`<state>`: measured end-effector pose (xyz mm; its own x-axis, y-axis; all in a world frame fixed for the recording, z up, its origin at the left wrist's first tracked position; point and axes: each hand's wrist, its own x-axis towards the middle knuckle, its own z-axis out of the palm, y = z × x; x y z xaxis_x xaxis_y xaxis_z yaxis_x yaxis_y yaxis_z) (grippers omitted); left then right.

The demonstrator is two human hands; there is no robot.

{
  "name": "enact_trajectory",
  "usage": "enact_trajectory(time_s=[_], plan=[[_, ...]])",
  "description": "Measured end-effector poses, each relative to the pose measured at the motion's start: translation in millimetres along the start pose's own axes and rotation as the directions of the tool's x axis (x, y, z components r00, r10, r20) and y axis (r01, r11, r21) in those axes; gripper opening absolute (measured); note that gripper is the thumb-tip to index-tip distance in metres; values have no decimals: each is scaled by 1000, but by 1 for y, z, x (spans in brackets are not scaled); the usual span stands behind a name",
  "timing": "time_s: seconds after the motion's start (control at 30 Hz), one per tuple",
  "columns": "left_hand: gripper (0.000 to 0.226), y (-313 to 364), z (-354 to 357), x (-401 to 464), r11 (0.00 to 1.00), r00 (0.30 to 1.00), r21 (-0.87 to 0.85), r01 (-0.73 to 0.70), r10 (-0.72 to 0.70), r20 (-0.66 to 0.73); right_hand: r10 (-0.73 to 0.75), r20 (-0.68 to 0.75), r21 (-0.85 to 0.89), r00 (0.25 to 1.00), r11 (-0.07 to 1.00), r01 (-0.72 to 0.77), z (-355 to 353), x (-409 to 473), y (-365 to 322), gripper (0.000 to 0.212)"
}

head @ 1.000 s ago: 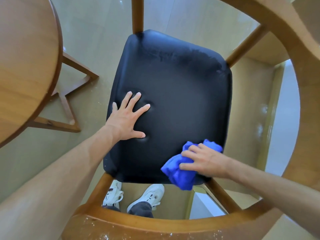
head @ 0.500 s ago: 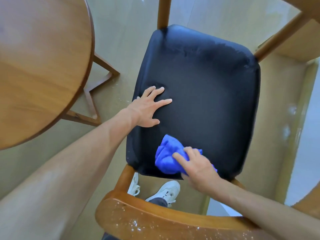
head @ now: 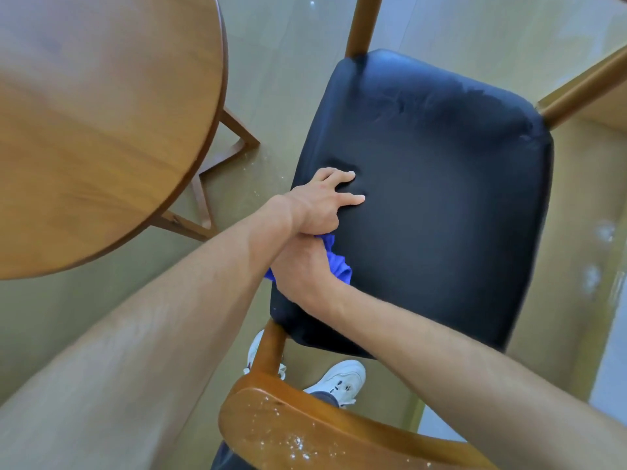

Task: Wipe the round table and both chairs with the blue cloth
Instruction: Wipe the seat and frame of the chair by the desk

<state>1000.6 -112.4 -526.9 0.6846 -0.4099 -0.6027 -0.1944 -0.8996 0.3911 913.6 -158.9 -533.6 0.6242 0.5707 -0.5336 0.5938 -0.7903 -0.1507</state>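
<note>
Pressing the blue cloth (head: 337,266) onto the black seat (head: 441,205) of the chair (head: 298,425), I am bunching it under my right hand (head: 302,266), my fingers curling around it near the seat's left edge. My left hand (head: 322,201) is resting just above, touching the right, its fingers spreading flat and denting the cushion. The round worktop (head: 101,113) is standing to the left.

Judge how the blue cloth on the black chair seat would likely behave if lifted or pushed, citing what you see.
The blue cloth is bunched into folds under the right hand, so it is probably floppy and would droop when lifted. It looks light. Pushed along the black chair seat, it would likely slide and crumple rather than roll.
</note>
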Motion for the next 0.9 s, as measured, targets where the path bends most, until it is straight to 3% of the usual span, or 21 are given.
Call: enact_trajectory(time_s=[0.07, 0.17, 0.33, 0.43, 0.53, 0.6, 0.67, 0.73, 0.8, 0.83, 0.9], plan=[[69, 1, 2, -1, 1000, 1000, 19, 3, -3, 5, -115, 9, -48, 993, 992, 115, 7, -27, -14, 31], [71, 5, 3, -5, 1000, 1000, 28, 0, -1, 25, -322, 159, -33, 933, 943, 331, 14, -57, -21, 33], [77, 6, 1, -13, 1000, 999, 14, 27, -28, 39, -455, 167, -128, 875, 870, 476, -5, -59, 7, 25], [76, 5, -2, -14, 1000, 999, 25, 12, -13, 40, -483, 70, -225, 873, 845, 485, -13, -78, 54, 25], [75, 4, -1, -12, 999, 999, 43, 2, -5, 52, -467, -78, -202, 881, 873, 444, -19, -90, 140, 32], [73, 0, 1, -12, 998, 998, 56, 5, -9, 58, -288, -178, -195, 941, 947, 254, -28, -91, 199, 35], [74, 0, 4, -13, 997, 998, 71, -8, 4, 63, 64, -287, -54, 956, 995, -83, -35, -85, 243, 44], [86, -1, 7, -14, 995, 998, 95, -19, 13, 62, 427, -341, 192, 837, 904, -383, -36, -72, 258, 49], [96, 3, 10, -14, 993, 998, 114, -10, 3, 58, 683, -284, 441, 673, 716, -541, -32, -59, 245, 52], [99, 5, 12, -14, 992, 999, 124, 3, -9, 50, 731, -276, 495, 625, 665, -559, -27, -54, 234, 54], [102, 10, 14, -14, 988, 999, 153, 28, -34, 39, 736, -292, 460, 611, 668, -584, -21, -50, 218, 61]])
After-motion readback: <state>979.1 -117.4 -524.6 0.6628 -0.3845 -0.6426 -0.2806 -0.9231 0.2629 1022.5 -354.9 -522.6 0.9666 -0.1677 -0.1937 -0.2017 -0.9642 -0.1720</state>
